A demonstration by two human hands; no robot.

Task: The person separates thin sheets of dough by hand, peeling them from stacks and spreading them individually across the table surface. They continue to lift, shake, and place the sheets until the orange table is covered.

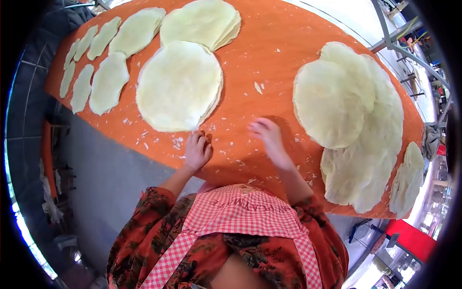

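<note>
My left hand (198,150) is at the lower edge of a stack of thin round flatbread sheets (179,86), its fingers curled in. Whether it pinches the stack's edge or a small scrap is hidden. My right hand (270,139) hovers over the orange tabletop between that stack and the spread pile on the right. Its fingers point left, somewhat blurred and apart, and nothing shows in them. Pale, thin round sheets overlap in the right-hand pile (332,103). Small pale crumbs are scattered around both hands.
Behind the near stack lies another stack of sheets (199,21). Several smaller-looking stacks (109,83) run toward the table's left end. One more stack (407,180) sits by the right edge of the orange table (260,58). Metal framing (404,31) stands beyond the far right side.
</note>
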